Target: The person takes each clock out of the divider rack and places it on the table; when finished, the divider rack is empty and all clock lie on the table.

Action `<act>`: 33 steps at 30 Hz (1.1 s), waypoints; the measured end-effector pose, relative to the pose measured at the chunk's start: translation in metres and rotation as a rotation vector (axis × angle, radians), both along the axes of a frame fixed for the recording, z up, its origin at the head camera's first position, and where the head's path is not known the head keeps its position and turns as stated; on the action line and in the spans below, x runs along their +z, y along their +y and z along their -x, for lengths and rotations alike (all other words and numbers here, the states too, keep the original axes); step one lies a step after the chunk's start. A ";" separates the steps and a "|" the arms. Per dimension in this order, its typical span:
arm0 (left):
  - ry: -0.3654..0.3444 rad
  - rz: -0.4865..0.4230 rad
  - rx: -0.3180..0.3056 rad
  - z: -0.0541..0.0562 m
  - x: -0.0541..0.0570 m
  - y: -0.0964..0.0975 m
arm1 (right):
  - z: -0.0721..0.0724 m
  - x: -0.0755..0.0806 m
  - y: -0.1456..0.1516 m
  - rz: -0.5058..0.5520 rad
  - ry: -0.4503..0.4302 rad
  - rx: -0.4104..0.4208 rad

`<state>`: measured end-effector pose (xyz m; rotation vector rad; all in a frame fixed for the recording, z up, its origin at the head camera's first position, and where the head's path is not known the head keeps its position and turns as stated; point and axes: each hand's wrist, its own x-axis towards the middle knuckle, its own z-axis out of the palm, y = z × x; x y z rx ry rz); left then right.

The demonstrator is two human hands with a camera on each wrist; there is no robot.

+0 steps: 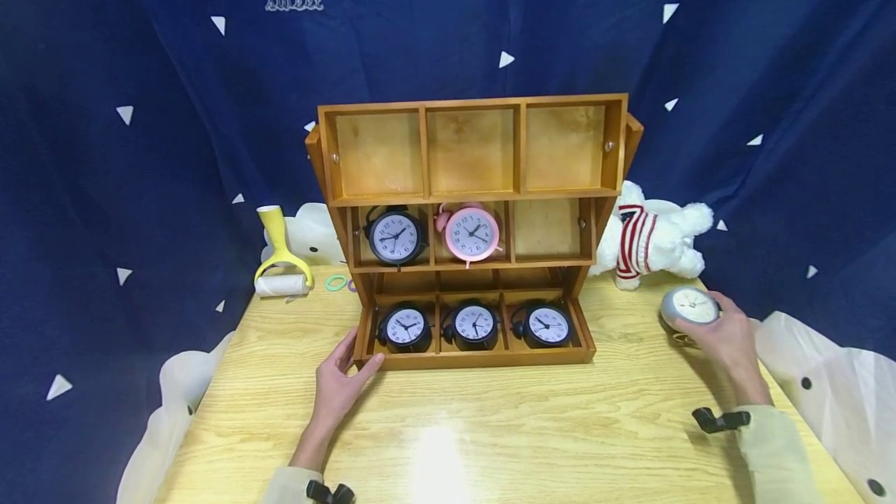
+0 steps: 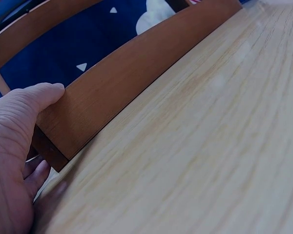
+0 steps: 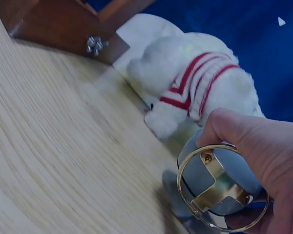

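At the right side of the table, my right hand (image 1: 731,337) holds a grey-blue alarm clock (image 1: 693,306) by its sides, its white dial facing up in the head view. A gold ring stand (image 3: 215,187) shows on the clock in the right wrist view. My left hand (image 1: 341,383) grips the front left corner of a three-tier wooden rack (image 1: 483,362), thumb over the front board and fingers round the side. Three black clocks (image 1: 474,325) sit in the bottom tier. The middle tier holds a black clock (image 1: 395,237) at left and a pink clock (image 1: 472,234) at centre.
A white plush toy (image 1: 658,239) in a red-striped top lies behind the grey-blue clock. A yellow-handled lint roller (image 1: 278,255) and a green ring (image 1: 336,283) are at the back left of the wooden table (image 1: 518,426). A blue curtain (image 1: 448,37) hangs behind.
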<state>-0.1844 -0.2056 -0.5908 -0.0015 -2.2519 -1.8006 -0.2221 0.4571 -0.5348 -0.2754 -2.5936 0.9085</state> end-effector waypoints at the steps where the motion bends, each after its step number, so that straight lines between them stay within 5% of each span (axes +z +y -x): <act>1: 0.003 -0.006 -0.002 0.000 0.000 0.000 | 0.000 -0.001 0.003 -0.005 -0.009 0.000; 21: -0.004 -0.014 -0.009 -0.001 -0.001 -0.001 | -0.004 -0.011 0.033 0.043 -0.134 -0.017; 33: -0.012 -0.015 -0.013 -0.001 0.000 -0.001 | -0.007 -0.009 0.027 0.024 -0.099 -0.007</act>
